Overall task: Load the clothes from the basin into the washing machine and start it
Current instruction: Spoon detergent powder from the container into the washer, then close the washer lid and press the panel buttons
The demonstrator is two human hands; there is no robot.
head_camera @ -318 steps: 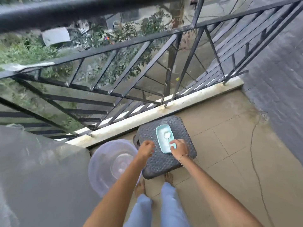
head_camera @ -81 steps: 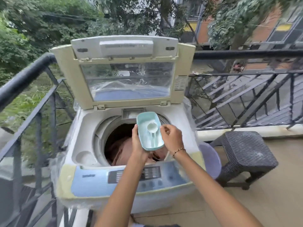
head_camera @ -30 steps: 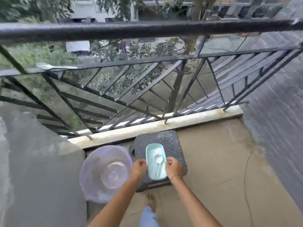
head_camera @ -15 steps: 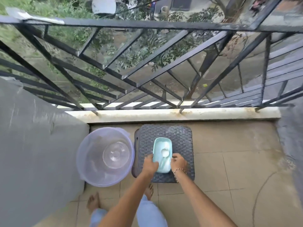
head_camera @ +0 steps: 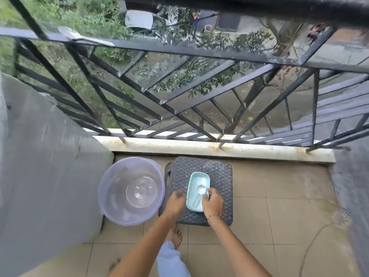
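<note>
R hand [head_camera: 212,200]: fingers curled on the right rim of the teal tub [head_camera: 194,183], tips just by the white scoop [head_camera: 200,189] lying inside; light pinch, not a full grip. L hand [head_camera: 176,200]: relaxed, off the tub, fingers resting on the dark woven stool [head_camera: 219,172] just beside the tub's left edge.

Change: approx 3 s ago I held this tub up over the open drum w/ clothes already in it. Half a sec ago both hands were on it; now it sits flat on the stool and L has let go.

So, my read: powder step done, tub parked. Basin [head_camera: 111,206] stands on the floor left of the stool, nothing in it, so loading looks finished. Washer is prob. the grey blurred bulk [head_camera: 40,176] at far left; lid and panel out of view. Left to do: shut lid, press start.

Writing/brands: none legible anywhere.
</note>
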